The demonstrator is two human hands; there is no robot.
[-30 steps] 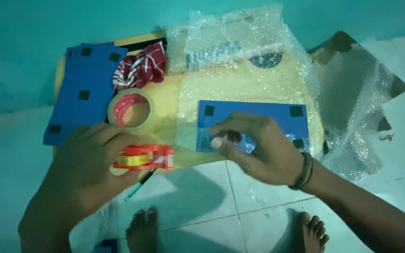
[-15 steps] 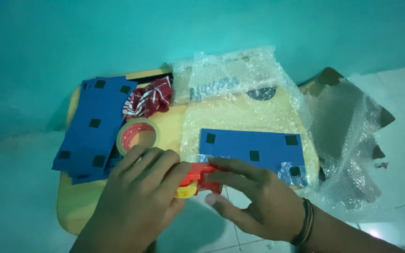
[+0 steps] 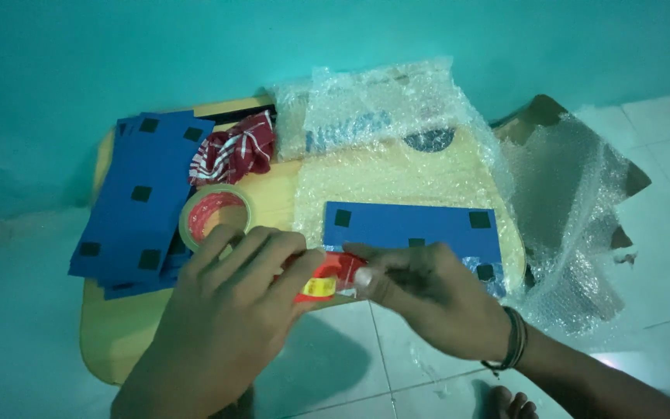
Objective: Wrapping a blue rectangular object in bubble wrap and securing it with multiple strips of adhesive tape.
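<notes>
— Red dispenser [image 3: 323,278]?
— Low in the middle, over the near edge of the counter [image 3: 118,341], clamped between both hands.
— Left hand [image 3: 230,310]?
— Curled over the dispenser's left half, fingers closed around it, most of the body hidden underneath.
— Right hand [image 3: 428,299]?
— Closed too, thumb and fingertips pinching at the dispenser's right end. Dark band [image 3: 515,349] on the wrist.
— Different from a second ago?
— Yes. Back then flat on the blue sheet [image 3: 412,226], pressing near its lower edge, with the dispenser in the left hand alone. Now lifted off the sheet and joined to the dispenser, so the sheet lies unheld.
— Meaning for the work?
— Seemingly done pressing on that spot; attention on the dispenser itself. Whether any tape is drawn out: cannot tell, too small between the fingers.
— Around it?
— Sheet just behind the hands, on bubble wrap [image 3: 397,155] spread over the counter and spilling off to the right. Tape roll [image 3: 215,213] just beyond the left fingers. Left of that, a stack of blue sheets [image 3: 137,206] with black squares. Red patterned cloth [image 3: 234,151] further back, between stack and wrap.
</notes>
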